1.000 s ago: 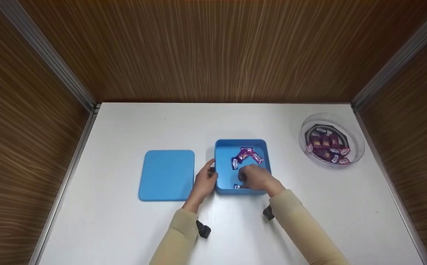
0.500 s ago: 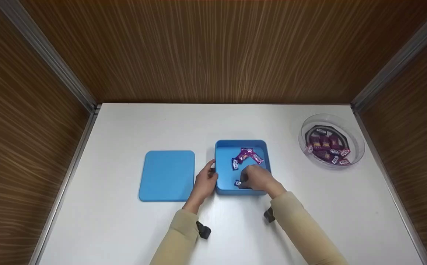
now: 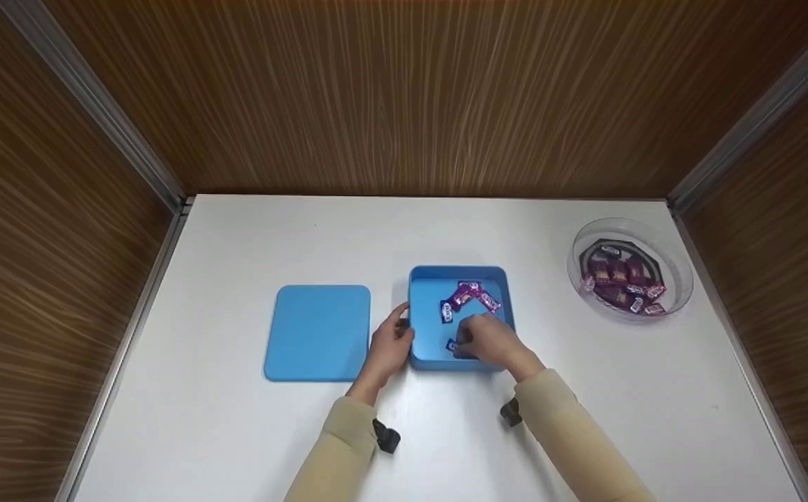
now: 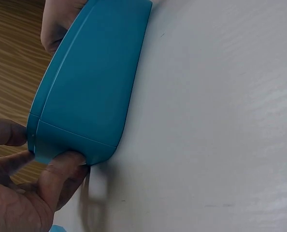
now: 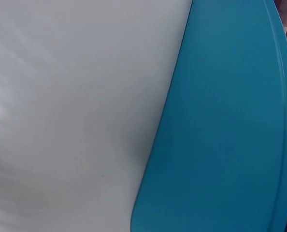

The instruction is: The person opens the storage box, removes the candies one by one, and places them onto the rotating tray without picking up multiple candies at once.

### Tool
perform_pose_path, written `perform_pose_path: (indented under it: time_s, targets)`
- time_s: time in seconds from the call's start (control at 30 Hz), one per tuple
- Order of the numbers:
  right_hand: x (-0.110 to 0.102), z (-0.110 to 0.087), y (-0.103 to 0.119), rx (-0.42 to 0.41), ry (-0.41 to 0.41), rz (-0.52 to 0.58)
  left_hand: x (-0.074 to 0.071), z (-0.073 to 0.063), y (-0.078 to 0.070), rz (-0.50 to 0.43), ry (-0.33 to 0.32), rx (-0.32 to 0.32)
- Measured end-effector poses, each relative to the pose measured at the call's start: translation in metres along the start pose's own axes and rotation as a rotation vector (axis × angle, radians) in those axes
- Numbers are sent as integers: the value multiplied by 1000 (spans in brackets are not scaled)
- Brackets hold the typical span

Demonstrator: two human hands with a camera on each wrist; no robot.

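Observation:
A blue square box (image 3: pixel 426 364) stands on the table with several small wrapped candies inside. My left hand (image 3: pixel 388 346) rests against its left wall, its fingers touching the outside. In the left wrist view, the thumb (image 4: pixel 61 169) presses the side of the box near a corner. Inside the box, near its front wall, my right hand (image 3: pixel 491 340) pinches a candy (image 3: pixel 451 345) in a dark blue wrapper, partly hidden by the fingers. Behind that hand lie another dark blue candy (image 3: pixel 446 312) and several pink and purple candies (image 3: pixel 489 300).
To the left of the box a matching flat blue lid (image 3: pixel 317 333) lies on the white table (image 3: pixel 250 237). At the back right stands a clear round bowl (image 3: pixel 682 282) holding several more candies (image 3: pixel 618 270). Wood-grained panels (image 3: pixel 404 97) enclose the table.
The right hand has shifted the dark blue candy slightly away from the front wall, deeper into the box. The left hand stays against the box's left side.

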State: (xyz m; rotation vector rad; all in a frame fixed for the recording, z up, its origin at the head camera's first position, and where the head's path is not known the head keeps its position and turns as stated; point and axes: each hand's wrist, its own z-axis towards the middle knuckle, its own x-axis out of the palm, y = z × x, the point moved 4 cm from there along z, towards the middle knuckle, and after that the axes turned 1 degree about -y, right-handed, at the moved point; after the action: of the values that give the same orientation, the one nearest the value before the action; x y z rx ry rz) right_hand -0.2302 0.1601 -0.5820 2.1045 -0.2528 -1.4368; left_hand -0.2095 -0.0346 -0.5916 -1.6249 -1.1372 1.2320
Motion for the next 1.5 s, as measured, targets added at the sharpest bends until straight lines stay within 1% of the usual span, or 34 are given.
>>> perform_pose_path:
  time_s: [0.23,0.47,0.63,0.73,0.9,1.07,1.2,1.33,1.5]
  targets:
    - [-1,-1,0,2,-12,42,0,0,0,2,-1,4]
    - [-3,-4,1,-17,-43,73,0,1,1,-24,13,15]
    - [-4,-5,0,-16,-50,112,1,1,1,-17,11,20]
    - [-5,-7,-1,-20,-54,108,1,1,1,-14,10,9]
    - [-9,-10,-1,-32,-87,78,1,0,0,-15,10,1]
    - [-12,-13,1,-54,-103,61,0,0,0,-16,4,6]
    - [-15,-16,3,-94,-124,48,0,1,0,-10,2,19]
    - [-19,-21,5,-134,-148,56,0,0,1,-16,5,16]
    - [-25,-26,4,-133,-168,70,1,0,1,-29,13,0]
